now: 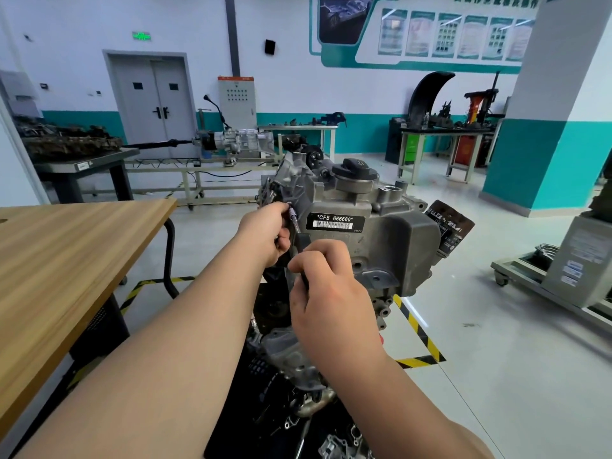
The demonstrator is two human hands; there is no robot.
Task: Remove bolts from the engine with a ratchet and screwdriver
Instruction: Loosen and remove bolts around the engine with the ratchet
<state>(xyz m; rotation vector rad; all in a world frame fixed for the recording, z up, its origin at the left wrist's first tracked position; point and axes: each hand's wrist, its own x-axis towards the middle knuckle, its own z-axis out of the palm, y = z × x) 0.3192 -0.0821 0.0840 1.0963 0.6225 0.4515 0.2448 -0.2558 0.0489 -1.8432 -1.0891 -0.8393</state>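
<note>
A grey cast engine [390, 233] with a black label reading CFB 666660 stands in front of me on its stand. My right hand [328, 293] is closed around the black handle of a screwdriver [299, 238], whose metal shaft points up and left at the engine's left upper edge. My left hand [266, 231] pinches the shaft near its tip, against the engine. The bolt under the tip is hidden by my fingers. No ratchet is in view.
A wooden table [66, 260] stands at my left. A black oil filler cap [356, 168] tops the engine. Yellow-black floor tape [419, 329] runs round the stand. A grey cart [563, 279] is at right, workbenches and a gearbox rig [238, 140] behind.
</note>
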